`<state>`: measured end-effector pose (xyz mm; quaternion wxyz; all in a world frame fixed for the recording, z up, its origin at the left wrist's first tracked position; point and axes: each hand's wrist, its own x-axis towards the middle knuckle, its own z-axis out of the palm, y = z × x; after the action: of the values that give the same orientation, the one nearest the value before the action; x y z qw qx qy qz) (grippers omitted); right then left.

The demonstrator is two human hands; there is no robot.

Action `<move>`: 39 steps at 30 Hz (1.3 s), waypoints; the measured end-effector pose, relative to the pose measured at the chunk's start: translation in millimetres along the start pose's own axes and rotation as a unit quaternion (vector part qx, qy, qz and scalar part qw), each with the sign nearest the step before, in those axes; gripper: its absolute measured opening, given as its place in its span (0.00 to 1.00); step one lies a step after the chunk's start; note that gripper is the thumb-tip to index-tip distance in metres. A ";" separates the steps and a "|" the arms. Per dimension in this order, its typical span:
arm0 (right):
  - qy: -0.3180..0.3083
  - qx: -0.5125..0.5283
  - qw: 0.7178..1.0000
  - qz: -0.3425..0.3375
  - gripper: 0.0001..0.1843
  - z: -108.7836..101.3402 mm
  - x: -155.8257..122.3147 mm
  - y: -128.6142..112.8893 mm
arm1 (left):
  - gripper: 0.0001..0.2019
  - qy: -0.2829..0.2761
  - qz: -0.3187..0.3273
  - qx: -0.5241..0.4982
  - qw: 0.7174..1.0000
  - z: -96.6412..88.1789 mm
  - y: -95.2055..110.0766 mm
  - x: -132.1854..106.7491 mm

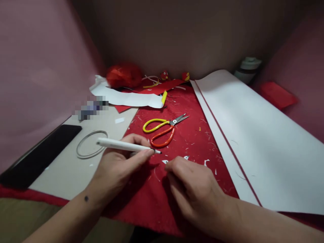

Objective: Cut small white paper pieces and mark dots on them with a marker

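Note:
My left hand (pixel 121 165) is closed around a white marker pen (pixel 121 144), whose dark tip points right. In front of that tip, my right hand (pixel 194 182) pinches a small white paper cutout with a black dot (pixel 165 162) between thumb and forefinger. A similar white cutout (pixel 186 157) lies just beyond the right knuckles, partly hidden. Past both hands, scissors (pixel 174 123) with one yellow and one red-orange handle rest on the red cloth (pixel 187 135), blades slightly apart.
Paper scraps (pixel 207 162) dot the cloth. A curling white paper strip (pixel 134 99), red tissue bundle (pixel 124 75) and two small red-and-yellow figures (pixel 186 76) sit at the back. Left are a wire ring (pixel 79 148) and black slab (pixel 40 155); right, white sheets (pixel 265 141) and a bottle (pixel 248 69).

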<state>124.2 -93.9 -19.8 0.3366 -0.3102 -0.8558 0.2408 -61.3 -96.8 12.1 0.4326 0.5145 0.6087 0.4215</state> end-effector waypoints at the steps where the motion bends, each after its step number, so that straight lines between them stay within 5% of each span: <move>1: 0.001 0.002 1.000 -0.001 0.09 -0.4 0.0 -0.3 | 0.08 -0.002 0.017 0.043 0.999 0.5 0.1 -0.1; 8: 0.022 0.050 0.996 0.077 0.08 -2.8 0.6 -0.5 | 0.07 -0.050 0.074 0.125 0.988 3.8 -1.5 2.3; 39: 0.035 0.058 0.995 0.068 0.08 -4.6 0.3 -0.1 | 0.07 -0.080 0.091 0.162 0.979 8.7 -3.9 4.1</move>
<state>127.3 -92.9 -16.6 0.3666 -0.3564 -0.8049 0.3011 -54.4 -92.6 5.6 0.3504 0.6632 0.5829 0.3125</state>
